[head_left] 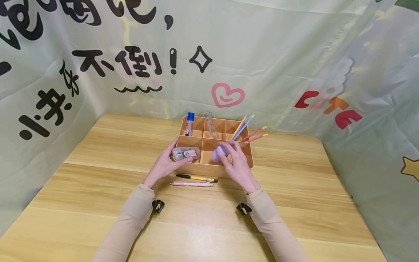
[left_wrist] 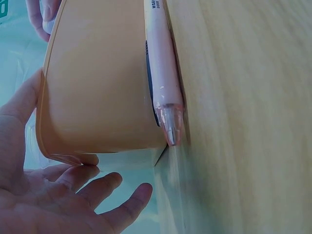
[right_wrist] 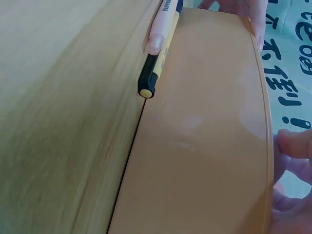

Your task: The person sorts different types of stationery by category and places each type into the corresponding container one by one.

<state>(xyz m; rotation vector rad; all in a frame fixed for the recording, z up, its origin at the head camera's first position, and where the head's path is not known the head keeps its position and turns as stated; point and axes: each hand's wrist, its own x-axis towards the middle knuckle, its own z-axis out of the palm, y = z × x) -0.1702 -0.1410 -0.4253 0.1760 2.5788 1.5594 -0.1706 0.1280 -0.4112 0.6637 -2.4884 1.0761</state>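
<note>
A tan desk organizer with several compartments stands on the table. My left hand rests on its front left corner, thumb at the rim and fingers loosely spread along the side in the left wrist view. A translucent case with a pale label is in the front left compartment, beside that thumb. Between thumb and fingers, my right hand pinches a small lavender object over the front middle compartment; its exact kind is unclear. That hand partly covers the front right compartment.
A blue-capped glue stick, a clear ruler and several thin coloured sticks stand in the back compartments. A yellow-and-black pen and a pink pen lie before the organizer. A printed cloth hangs behind the table.
</note>
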